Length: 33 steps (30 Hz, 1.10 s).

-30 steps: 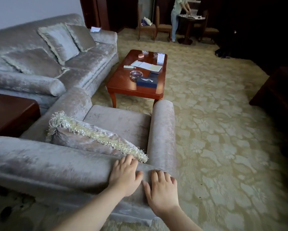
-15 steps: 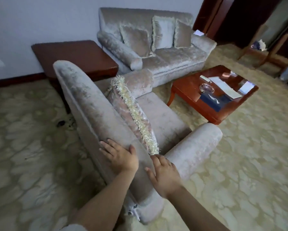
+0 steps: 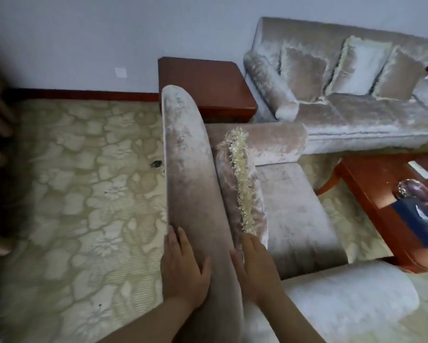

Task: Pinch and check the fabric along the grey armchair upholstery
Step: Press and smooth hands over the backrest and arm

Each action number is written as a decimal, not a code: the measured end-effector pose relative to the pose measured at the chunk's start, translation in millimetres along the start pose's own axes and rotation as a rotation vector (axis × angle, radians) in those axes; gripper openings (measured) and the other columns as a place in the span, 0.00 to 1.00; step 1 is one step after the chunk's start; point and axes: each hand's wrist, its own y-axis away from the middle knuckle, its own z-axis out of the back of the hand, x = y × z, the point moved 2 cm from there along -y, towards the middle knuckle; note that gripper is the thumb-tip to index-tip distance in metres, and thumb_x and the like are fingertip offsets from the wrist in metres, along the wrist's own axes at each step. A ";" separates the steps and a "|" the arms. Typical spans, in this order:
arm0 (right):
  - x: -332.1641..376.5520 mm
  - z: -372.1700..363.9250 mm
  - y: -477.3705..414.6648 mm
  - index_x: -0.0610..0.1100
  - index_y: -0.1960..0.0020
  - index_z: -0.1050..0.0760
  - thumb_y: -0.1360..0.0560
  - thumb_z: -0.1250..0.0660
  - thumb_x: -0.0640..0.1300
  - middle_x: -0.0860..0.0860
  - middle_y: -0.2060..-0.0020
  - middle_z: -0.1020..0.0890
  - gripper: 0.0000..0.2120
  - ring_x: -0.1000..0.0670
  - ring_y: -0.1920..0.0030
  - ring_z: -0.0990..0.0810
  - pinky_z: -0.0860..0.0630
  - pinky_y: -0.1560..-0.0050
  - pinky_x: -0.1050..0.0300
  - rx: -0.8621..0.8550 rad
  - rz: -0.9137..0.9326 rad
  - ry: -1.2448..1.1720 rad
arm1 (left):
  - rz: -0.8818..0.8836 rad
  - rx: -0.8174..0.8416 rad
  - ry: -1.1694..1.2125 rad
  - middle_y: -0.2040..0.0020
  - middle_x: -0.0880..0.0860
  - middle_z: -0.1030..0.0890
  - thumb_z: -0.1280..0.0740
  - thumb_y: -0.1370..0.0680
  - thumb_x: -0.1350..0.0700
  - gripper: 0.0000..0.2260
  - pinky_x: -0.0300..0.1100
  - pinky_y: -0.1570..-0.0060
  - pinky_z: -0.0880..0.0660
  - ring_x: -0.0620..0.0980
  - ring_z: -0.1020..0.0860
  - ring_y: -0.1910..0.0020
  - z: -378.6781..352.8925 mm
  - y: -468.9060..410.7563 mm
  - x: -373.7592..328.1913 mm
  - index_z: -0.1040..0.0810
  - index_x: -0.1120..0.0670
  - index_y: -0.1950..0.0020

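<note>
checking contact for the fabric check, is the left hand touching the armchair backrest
Touching. The head view shows the left hand lying flat on the armchair backrest, fingers straight, no gap.

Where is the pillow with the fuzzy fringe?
In the head view, the fringed cushion sits centre frame on the grey armchair's seat, propped against its backrest, just beyond the right hand.

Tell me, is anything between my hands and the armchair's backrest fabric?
Nothing visible does. The left hand lies flat on the outer side of the backrest, the right hand on its inner edge, close beside the fringed cushion.
</note>
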 end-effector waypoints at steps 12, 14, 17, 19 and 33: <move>45.3 -10.0 -67.6 0.42 0.31 0.36 0.22 0.44 0.55 0.45 0.31 0.35 0.24 0.45 0.32 0.37 0.40 0.32 0.53 0.180 0.653 0.103 | 0.187 -0.125 -0.062 0.23 0.52 0.48 0.47 0.23 0.40 0.35 0.46 0.31 0.44 0.52 0.42 0.27 11.0 8.3 -5.3 0.57 0.53 0.23; 46.8 -8.8 -60.5 0.43 0.31 0.35 0.22 0.43 0.55 0.44 0.31 0.35 0.24 0.43 0.32 0.36 0.39 0.34 0.49 0.204 0.730 0.147 | 0.433 -0.221 -0.051 0.29 0.56 0.37 0.47 0.22 0.41 0.31 0.48 0.35 0.38 0.55 0.35 0.32 15.4 21.5 -10.6 0.46 0.57 0.25; 57.2 -11.6 -47.0 0.46 0.30 0.35 0.22 0.44 0.55 0.47 0.29 0.37 0.23 0.43 0.32 0.35 0.40 0.35 0.48 0.291 0.921 0.221 | 0.925 -0.205 0.056 0.39 0.59 0.26 0.50 0.22 0.40 0.27 0.49 0.43 0.33 0.58 0.28 0.39 5.9 63.5 -21.4 0.29 0.58 0.37; 73.8 -17.9 -35.3 0.48 0.32 0.33 0.21 0.47 0.56 0.49 0.30 0.34 0.21 0.44 0.32 0.35 0.41 0.34 0.48 0.420 1.082 0.248 | 0.989 -0.212 0.040 0.42 0.58 0.24 0.52 0.22 0.39 0.26 0.50 0.45 0.31 0.58 0.26 0.42 -9.0 94.1 -31.7 0.27 0.57 0.41; 95.0 -63.7 5.7 0.49 0.46 0.22 0.21 0.57 0.53 0.49 0.45 0.20 0.25 0.48 0.41 0.29 0.42 0.42 0.50 0.522 1.265 0.558 | 1.021 -0.504 0.205 0.46 0.59 0.24 0.51 0.19 0.50 0.18 0.51 0.48 0.30 0.59 0.27 0.46 -21.9 126.7 -41.8 0.27 0.60 0.45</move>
